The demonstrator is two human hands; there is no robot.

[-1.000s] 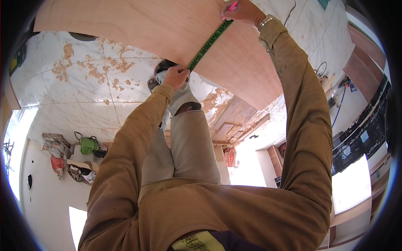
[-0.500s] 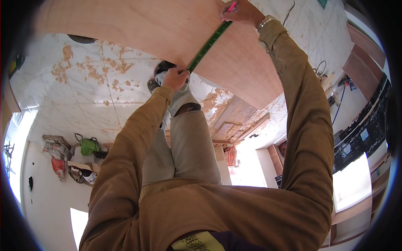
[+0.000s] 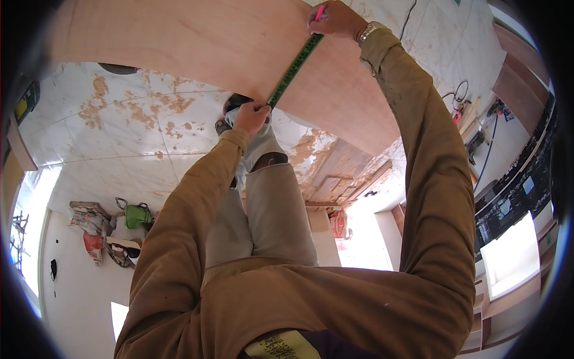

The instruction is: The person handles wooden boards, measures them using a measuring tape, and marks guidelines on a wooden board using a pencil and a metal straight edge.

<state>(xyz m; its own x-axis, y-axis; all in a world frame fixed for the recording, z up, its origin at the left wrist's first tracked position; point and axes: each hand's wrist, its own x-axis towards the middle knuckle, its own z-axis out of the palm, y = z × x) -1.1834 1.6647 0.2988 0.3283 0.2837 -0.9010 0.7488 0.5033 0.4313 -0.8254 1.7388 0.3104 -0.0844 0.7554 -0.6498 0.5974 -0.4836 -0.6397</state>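
Note:
A large light-brown wooden board [image 3: 227,36] spans the upper part of the view. Across it, at a slant, lies a green measuring tape [image 3: 295,69]. My left hand [image 3: 251,117] pinches the tape's lower end at the board's near edge. At the tape's upper end is my right hand [image 3: 338,19], its fingers closed around a pink pen [image 3: 320,12] and resting on the board beside the tape. A watch [image 3: 372,30] is on my right wrist.
Sawdust patches [image 3: 95,102] mark the tiled floor [image 3: 128,134]. A green bag [image 3: 137,215] lies at the left near other bags. Wooden panels [image 3: 341,161] are on the floor past my legs. Tools, a blue cable [image 3: 489,152] and brown boards [image 3: 519,90] are at the right.
My right hand has shifted slightly left with the pen, along with the tape's upper end. The camera view has tilted a little, so the floor and bags appear lower. Both hands keep their grips.

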